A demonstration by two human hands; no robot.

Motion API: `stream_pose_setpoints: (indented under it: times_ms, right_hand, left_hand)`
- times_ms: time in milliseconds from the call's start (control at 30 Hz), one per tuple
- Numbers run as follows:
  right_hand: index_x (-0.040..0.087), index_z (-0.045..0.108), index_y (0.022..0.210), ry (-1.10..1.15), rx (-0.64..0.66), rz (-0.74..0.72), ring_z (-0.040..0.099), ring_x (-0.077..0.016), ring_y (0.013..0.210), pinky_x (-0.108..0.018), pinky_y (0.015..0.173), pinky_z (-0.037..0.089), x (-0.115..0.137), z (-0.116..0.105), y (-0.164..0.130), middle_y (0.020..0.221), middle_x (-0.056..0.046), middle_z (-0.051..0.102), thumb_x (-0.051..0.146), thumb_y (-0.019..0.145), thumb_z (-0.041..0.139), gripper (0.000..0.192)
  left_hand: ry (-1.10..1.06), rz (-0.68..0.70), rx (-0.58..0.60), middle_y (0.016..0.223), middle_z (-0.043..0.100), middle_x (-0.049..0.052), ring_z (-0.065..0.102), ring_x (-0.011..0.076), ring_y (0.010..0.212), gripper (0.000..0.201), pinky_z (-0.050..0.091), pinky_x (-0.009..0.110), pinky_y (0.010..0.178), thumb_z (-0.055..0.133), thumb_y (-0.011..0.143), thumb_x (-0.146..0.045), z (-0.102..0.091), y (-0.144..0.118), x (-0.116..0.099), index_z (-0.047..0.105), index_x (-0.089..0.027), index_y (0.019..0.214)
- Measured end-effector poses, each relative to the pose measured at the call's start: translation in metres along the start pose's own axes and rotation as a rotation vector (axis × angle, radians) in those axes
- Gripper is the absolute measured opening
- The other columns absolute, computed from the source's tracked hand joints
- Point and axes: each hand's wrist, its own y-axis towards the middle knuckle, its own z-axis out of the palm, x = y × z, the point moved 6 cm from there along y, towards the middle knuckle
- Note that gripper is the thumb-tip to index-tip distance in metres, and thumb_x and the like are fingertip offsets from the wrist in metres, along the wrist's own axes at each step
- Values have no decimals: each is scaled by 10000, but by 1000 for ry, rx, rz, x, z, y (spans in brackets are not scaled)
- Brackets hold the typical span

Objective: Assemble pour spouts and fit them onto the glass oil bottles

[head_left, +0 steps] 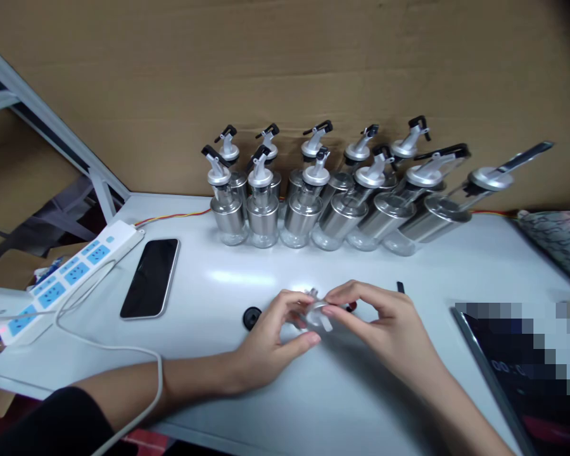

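Observation:
Both my hands meet over the front middle of the table around a small silver pourer top (317, 315), the same kind of piece as on the bottles. My right hand (384, 316) pinches its upper edge between thumb and fingertips. From the other side my left hand (273, 342) curls its fingers around it, with the thumb below; part of the piece is hidden there. A round black cap (252, 318) lies just left of my left hand. Behind my right fingers shows a small red and black piece (351, 306), mostly covered. A short black piece (400, 287) lies beyond my right hand.
Two rows of glass and steel bottles (303, 218) with silver and black pourer tops stand at the back. A phone (151, 278) and a power strip (71, 278) lie left; a white cable (159, 373) crosses my left forearm. A dark-screened device (513, 373) lies right.

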Motion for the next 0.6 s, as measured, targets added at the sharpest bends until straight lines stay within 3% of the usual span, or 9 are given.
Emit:
stream_pose_setpoints:
  times_ms: [300, 433, 500, 600]
  right_hand:
    - [204, 615, 695, 51, 111, -129, 648, -120, 710, -207, 647, 492, 13, 11, 0, 784, -9, 676, 174, 796, 667, 117]
    - [236, 671, 846, -99, 186, 55, 635, -157, 739, -262, 666, 489, -18, -6, -1, 818, -19, 673, 283, 806, 649, 66]
    - [253, 677, 978, -219, 245, 199, 621, -172, 708, -284, 651, 481, -42, -16, -4, 801, -8, 672, 266, 716, 711, 265]
    - [272, 688, 955, -263, 379, 314, 620, -186, 786, -305, 714, 467, -65, -21, -11, 886, -8, 683, 272, 723, 685, 232]
  left_hand:
    - [2, 5, -12, 1044, 495, 10, 525, 129, 998, 276, 430, 268, 905, 643, 809, -140, -2, 2, 0, 501, -233, 1027]
    - [43, 38, -36, 1073, 477, 23, 508, 131, 1025, 258, 436, 256, 898, 596, 820, -107, -3, 1, -3, 516, -231, 1032]
    - [60, 32, -45, 1076, 479, 27, 506, 133, 1030, 254, 434, 259, 901, 582, 820, -97, -4, 1, -4, 521, -227, 1028]
    - [63, 17, -57, 1078, 480, 31, 507, 138, 1037, 246, 436, 264, 902, 574, 822, -99, -5, 1, -3, 514, -223, 1026]
